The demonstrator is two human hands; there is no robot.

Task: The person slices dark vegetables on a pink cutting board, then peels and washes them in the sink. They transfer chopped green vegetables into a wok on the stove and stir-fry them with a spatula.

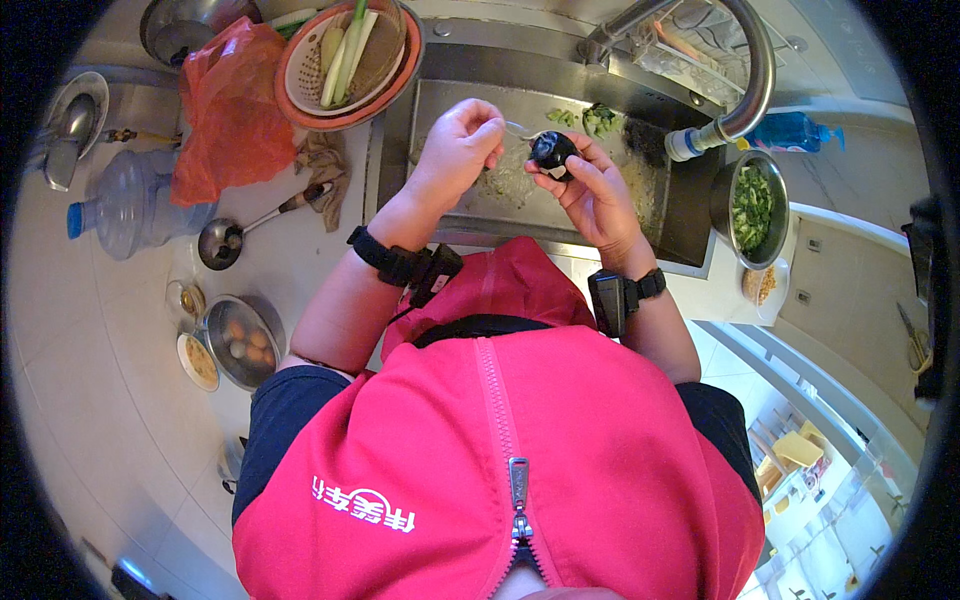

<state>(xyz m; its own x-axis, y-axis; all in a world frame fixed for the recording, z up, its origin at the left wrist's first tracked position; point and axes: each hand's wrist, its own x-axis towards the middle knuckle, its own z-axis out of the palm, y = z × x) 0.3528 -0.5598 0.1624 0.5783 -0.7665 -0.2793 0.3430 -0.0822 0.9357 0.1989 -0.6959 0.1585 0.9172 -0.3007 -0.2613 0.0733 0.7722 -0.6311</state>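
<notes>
My right hand (592, 180) holds a glossy black, rounded thing (553, 150) that looks like a preserved egg, with a pale patch on its lower side. A thin whitish strand (519, 132) runs from its top towards my left hand (466, 139). The fingers of my left hand are pinched together at the strand's other end, and the exact grip is partly hidden. Both hands are over the stainless steel sink (465, 217), where wet bits lie on the bottom. Green leaf scraps (600, 120) lie beyond my right hand.
A steel faucet (757, 67) arches over the sink's right side. Chopped greens fill a metal bowl (784, 217) near a blue soap bottle (787, 133). Leftward are a red plastic bag (240, 112), a colander (300, 64) with scallions, a ladle (219, 244) and a pot of eggs (214, 315).
</notes>
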